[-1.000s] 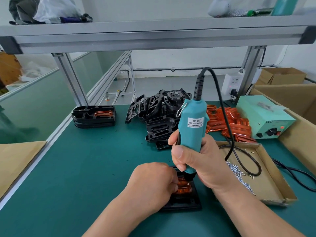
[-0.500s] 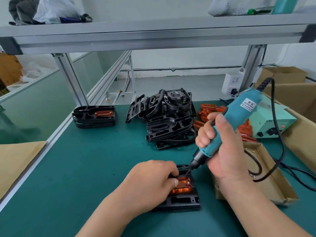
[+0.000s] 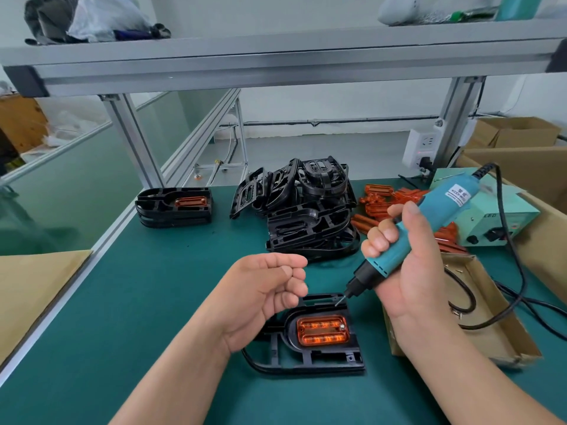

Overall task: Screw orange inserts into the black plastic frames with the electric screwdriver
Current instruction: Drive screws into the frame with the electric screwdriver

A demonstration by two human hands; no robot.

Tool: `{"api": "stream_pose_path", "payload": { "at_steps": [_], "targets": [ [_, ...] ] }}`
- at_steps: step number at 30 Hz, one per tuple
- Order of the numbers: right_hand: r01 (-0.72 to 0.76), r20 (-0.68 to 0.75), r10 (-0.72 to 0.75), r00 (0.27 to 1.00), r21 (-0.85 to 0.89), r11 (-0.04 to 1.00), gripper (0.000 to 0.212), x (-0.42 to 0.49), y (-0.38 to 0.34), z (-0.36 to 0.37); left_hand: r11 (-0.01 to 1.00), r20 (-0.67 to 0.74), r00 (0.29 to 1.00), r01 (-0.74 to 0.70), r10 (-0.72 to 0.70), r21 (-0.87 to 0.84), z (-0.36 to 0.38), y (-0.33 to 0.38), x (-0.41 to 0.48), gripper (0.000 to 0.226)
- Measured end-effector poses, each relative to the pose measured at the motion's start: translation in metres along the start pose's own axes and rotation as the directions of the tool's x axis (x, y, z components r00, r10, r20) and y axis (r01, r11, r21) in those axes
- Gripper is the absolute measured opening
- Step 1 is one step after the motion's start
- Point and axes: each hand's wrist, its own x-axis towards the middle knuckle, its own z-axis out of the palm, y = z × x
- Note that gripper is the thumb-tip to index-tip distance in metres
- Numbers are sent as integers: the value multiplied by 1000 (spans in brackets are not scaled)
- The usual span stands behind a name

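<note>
Head, frame (image 3: pixel 322 360) below hands (image 3: pixel 260 299) (image 3: pixel 411 280), R grips driver (image 3: pixel 441 210)

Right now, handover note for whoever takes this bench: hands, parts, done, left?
Left hand: loosely curled above the front frame, holding nothing visible.
Right hand: grips the electric screwdriver, tilted, bit near the frame's far edge.
Done: orange insert seated, one screw at its far right corner; stack with insert far left.
Left: other corners unclear; pile of bare frames and loose inserts behind.
</note>
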Motion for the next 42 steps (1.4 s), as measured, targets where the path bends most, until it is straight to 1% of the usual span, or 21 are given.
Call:
{"api": "stream_pose_path", "payload": {
  "at_steps": [8,13,21,28,30,34,39,42],
  "targets": [
    [-13,-14,13,1000,9,1000,20,0,1,-1,998,73,997,-10,5,64,1,-5,3,21],
    [-14,-4,14,1000,22,1000,19,-1,1,0,999,140,990,-7,0,51,2,-7,2,21],
    [-9,0,9,1000,30,1000,20,-2,-1,1,999,184,982,47,-51,23,8,-11,2,24],
    [-1,-10,1,1000,37,999,20,-1,-2,2,994,155,987,32,-48,105,9,-16,1,24],
    [2,-11,-1,1000,46,999,20,-1,-3,3,991,175,984,20,-43,134,8,-16,-1,21],
    [21,-10,-20,1000,78,997,20,1,-7,3,973,198,980,-14,-33,230,9,-16,-3,25],
    [56,-16,-55,998,127,990,24,2,-14,5,932,213,977,-73,-4,356,14,-17,-3,17],
    [59,9,-61,998,150,987,25,0,-17,5,922,216,976,-75,-10,379,17,-21,-2,13]
  ]
}}
